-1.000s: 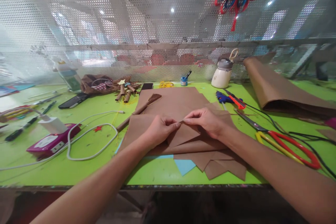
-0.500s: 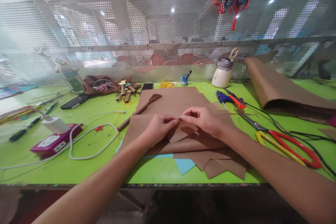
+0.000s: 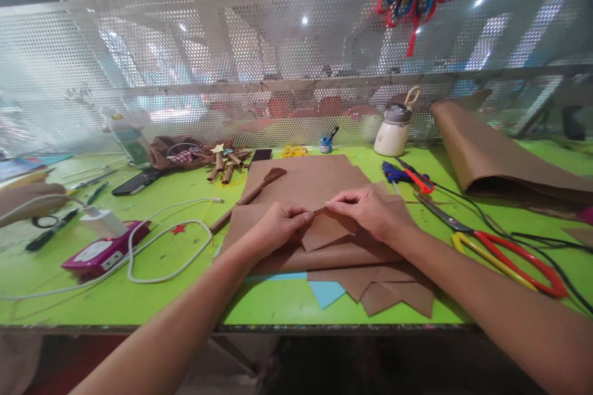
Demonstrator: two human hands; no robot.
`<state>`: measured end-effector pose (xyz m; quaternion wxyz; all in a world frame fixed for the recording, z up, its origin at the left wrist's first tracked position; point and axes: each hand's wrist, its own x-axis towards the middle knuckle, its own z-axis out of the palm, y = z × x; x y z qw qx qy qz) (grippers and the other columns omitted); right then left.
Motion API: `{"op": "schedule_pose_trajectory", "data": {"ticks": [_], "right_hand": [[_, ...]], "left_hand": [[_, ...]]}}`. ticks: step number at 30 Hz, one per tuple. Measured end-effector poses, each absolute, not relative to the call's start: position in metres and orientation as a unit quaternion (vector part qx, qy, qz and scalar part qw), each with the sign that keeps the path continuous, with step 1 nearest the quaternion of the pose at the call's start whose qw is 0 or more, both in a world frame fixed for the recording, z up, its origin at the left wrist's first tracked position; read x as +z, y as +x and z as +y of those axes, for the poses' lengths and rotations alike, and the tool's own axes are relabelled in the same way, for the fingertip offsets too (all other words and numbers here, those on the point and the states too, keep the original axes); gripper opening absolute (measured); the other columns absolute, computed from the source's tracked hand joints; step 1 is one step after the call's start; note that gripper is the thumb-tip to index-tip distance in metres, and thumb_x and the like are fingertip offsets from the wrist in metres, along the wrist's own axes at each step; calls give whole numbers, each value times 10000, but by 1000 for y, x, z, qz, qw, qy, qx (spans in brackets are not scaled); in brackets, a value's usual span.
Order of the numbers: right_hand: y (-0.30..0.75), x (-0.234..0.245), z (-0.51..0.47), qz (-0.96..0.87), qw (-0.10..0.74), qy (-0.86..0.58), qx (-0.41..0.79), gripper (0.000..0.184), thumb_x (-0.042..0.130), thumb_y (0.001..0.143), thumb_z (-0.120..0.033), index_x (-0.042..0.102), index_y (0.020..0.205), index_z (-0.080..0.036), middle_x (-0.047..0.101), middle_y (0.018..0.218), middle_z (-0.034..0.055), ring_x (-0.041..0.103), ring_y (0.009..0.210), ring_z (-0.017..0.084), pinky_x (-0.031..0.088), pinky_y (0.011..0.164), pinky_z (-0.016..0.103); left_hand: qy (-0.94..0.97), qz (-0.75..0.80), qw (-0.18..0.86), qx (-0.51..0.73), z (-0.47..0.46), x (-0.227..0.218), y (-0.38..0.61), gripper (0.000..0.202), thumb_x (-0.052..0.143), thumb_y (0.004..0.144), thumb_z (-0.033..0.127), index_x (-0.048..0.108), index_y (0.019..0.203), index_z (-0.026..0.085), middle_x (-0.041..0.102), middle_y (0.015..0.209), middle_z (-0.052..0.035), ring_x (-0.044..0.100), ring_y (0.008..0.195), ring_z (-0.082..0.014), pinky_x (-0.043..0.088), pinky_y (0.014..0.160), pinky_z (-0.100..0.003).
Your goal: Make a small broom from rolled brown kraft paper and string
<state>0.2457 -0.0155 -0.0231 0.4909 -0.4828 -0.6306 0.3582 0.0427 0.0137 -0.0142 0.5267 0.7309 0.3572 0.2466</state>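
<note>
Between my two hands is a small piece of brown paper point(image 3: 327, 231), its top edge pinched at both ends. My left hand point(image 3: 285, 222) is closed on the left end, thumb and fingertips together. My right hand point(image 3: 359, 210) pinches the same edge further right. Beneath lie larger brown paper sheets point(image 3: 301, 179), stacked and partly folded, with a light blue paper corner point(image 3: 327, 294) sticking out at the front. A rolled brown paper stick with a fringed end point(image 3: 250, 197) rests on the sheets' left side.
Scissors point(image 3: 491, 253), a blue glue gun point(image 3: 396, 173) and an orange cutter point(image 3: 419, 180) lie at the right. A purple power strip point(image 3: 106, 250) with a white cable point(image 3: 171, 278) is at the left. Another person's hand point(image 3: 32, 200) reaches in there. A white bottle point(image 3: 393, 129) stands behind.
My right hand has shifted slightly right, so more of the paper's edge shows between my fingers. Another person's hand has come in at the far left.
</note>
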Motion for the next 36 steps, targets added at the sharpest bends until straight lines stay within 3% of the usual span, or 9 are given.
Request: {"op": "schedule_pose_trajectory", "data": {"ticks": [4, 8, 17, 22, 25, 27, 32, 36], "right_hand": [[247, -28, -12, -608, 500, -487, 379, 274, 697, 660, -413, 728, 708, -144, 671, 669, 26, 520, 621, 136, 380, 574, 249], [249, -33, -8, -593, 495, -483, 412, 331, 693, 664, -457, 724, 718, -132, 655, 652, 16, 507, 595, 128, 358, 538, 240], [246, -30, -10, -557, 503, -448, 486, 368, 683, 674, -498, 680, 684, -131, 626, 604, 6, 512, 569, 131, 365, 536, 246], [249, -24, -11, -493, 548, -385, 555, 311, 670, 723, -448, 700, 850, -165, 636, 677, 5, 558, 612, 125, 422, 581, 240], [250, -21, -15, -541, 486, -324, 605, 364, 734, 688, -342, 671, 1023, -215, 664, 787, 4, 597, 690, 130, 454, 641, 246], [248, -20, -19, -609, 434, -300, 592, 371, 748, 683, -303, 672, 1032, -201, 675, 837, 20, 612, 757, 144, 468, 698, 264], [242, -17, -26, -684, 409, -258, 547, 215, 679, 769, -339, 665, 871, -150, 656, 768, 29, 616, 707, 153, 473, 717, 303], [248, -18, -20, -636, 461, -288, 548, 221, 651, 792, -363, 642, 855, -151, 654, 779, 19, 601, 730, 138, 468, 734, 288]], "left_hand": [[705, 339, 576, 236, 15, -16, 40, 281, 613, 766, 388, 640, 844, 119, 515, 628, 24, 416, 537, -69, 336, 500, -181], [680, 335, 614, 220, 16, -14, 37, 369, 630, 761, 388, 622, 1018, 123, 537, 680, 18, 412, 537, -58, 340, 504, -175], [669, 335, 610, 261, 21, -21, 36, 270, 648, 755, 392, 538, 817, 152, 515, 651, 27, 524, 610, -101, 460, 612, -230], [619, 289, 681, 263, 22, -22, 36, 260, 665, 762, 349, 512, 882, 177, 551, 730, 15, 554, 662, -110, 457, 626, -233], [590, 246, 727, 251, 19, -22, 35, 219, 659, 781, 296, 536, 918, 177, 538, 751, 17, 544, 670, -91, 442, 633, -211], [581, 229, 743, 240, 16, -21, 34, 184, 656, 787, 259, 559, 914, 167, 539, 773, 13, 541, 687, -78, 435, 651, -195], [643, 208, 716, 177, 10, -18, 35, 212, 601, 823, 279, 614, 975, 131, 634, 915, -95, 607, 798, -156, 458, 675, -236], [627, 228, 722, 184, 14, -18, 38, 290, 587, 823, 298, 635, 1012, 84, 663, 909, -150, 628, 776, -188, 486, 664, -264]]}}
